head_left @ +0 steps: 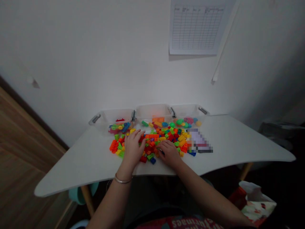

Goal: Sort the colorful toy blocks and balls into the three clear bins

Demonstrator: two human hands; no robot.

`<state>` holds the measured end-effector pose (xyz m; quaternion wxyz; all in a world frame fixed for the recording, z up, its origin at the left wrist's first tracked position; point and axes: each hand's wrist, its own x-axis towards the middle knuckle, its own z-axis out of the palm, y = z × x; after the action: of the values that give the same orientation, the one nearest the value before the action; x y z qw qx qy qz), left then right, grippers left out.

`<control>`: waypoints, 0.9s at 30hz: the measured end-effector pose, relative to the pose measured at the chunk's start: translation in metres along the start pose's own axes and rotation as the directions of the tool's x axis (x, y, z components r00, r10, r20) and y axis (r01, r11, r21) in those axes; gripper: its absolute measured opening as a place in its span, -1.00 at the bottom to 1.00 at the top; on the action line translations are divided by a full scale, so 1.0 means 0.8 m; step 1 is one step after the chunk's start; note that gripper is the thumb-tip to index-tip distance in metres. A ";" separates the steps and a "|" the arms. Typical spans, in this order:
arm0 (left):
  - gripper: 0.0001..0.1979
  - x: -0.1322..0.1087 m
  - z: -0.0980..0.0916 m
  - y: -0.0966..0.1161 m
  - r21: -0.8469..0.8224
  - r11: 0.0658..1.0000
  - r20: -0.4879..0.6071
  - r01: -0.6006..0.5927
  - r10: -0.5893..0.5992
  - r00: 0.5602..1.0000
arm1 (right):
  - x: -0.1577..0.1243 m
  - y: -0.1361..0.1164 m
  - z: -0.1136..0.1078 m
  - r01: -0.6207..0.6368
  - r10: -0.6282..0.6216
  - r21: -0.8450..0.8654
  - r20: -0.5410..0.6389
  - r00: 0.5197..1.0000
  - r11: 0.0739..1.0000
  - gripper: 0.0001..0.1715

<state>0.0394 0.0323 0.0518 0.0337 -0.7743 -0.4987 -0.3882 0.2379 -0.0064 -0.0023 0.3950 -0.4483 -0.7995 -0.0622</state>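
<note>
Head view: you're holding both hands at a heap of toy blocks point(150, 148), which is lying mid-frame on the white tabletop point(243, 136).

Your left hand point(133, 148) is covering the left part of the heap, fingers loosely spread and pointing up-frame; can't tell if they're gripping anything.

Your right hand point(171, 154) is sitting just right of centre, fingers curling down at the blocks, an orange one lying right by the tips. Can't confirm a hold, contact is hidden.

Bracelet point(122, 182) is circling your left wrist.

Behind the heap, three translucent bins are standing in a row by the wall: left bin point(116, 114), middle bin point(153, 111), right bin point(186, 110). Coloured pieces are showing in each.

Pixelated item point(200, 140) is lying at the heap's right side, unreadable. Printed sheet point(195, 31) is hanging upper right. Bag point(258, 205) is sitting lower right, below tabletop level.
</note>
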 end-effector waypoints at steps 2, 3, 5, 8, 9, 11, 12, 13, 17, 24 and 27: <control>-0.65 -0.028 0.002 0.009 0.079 0.997 0.044 -0.010 0.006 0.999 | 0.000 -0.001 -0.001 -0.005 0.005 -0.008 0.008 1.000 1.000 -0.79; -0.64 -0.039 0.003 0.011 0.114 0.993 0.061 -0.017 0.010 0.998 | 0.000 -0.002 -0.001 -0.010 0.010 -0.012 0.009 1.000 1.000 -0.79; -0.62 -0.053 0.007 0.010 0.176 0.984 0.085 -0.033 0.019 0.996 | 0.001 -0.002 0.000 -0.022 0.022 -0.020 0.011 1.000 1.000 -0.77; -0.60 -0.063 0.010 0.000 0.249 0.967 0.104 -0.054 0.029 0.994 | 0.000 -0.001 0.002 -0.036 0.036 -0.030 0.016 0.999 0.999 -0.72; -0.59 -0.064 0.010 -0.004 0.265 0.962 0.114 -0.069 0.040 0.993 | 0.000 0.000 0.003 -0.038 0.038 -0.034 0.015 0.999 0.999 -0.70; -0.58 -0.066 0.010 -0.011 0.280 0.954 0.136 -0.105 0.069 0.988 | 0.000 0.001 0.004 -0.034 0.035 -0.041 0.017 0.999 0.999 -0.67; -0.57 -0.066 0.009 -0.014 0.285 0.951 0.143 -0.118 0.080 0.986 | -0.001 0.001 0.004 -0.029 0.030 -0.044 0.020 0.999 0.999 -0.66; -0.57 -0.067 0.008 -0.016 0.292 0.948 0.146 -0.125 0.085 0.986 | 0.000 0.001 0.004 -0.022 0.024 -0.046 0.025 0.999 0.999 -0.66; -0.59 -0.066 0.010 -0.022 0.325 0.940 0.137 -0.100 0.058 0.989 | 0.002 0.000 0.003 -0.013 0.015 -0.056 0.036 0.999 0.998 -0.62; -0.61 -0.062 0.017 -0.027 0.316 0.945 0.109 -0.087 0.055 0.993 | 0.014 0.008 0.011 -0.031 0.034 -0.069 0.044 0.998 0.997 -0.54; -0.61 -0.061 0.017 -0.027 0.294 0.951 0.110 -0.095 0.065 0.992 | 0.018 0.014 0.016 0.010 -0.001 -0.100 0.090 0.996 0.995 -0.53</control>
<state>0.0200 0.0124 0.0042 0.1409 -0.7982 -0.5209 -0.2678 0.2354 0.0157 -0.0039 0.3354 -0.4679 -0.8134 -0.0833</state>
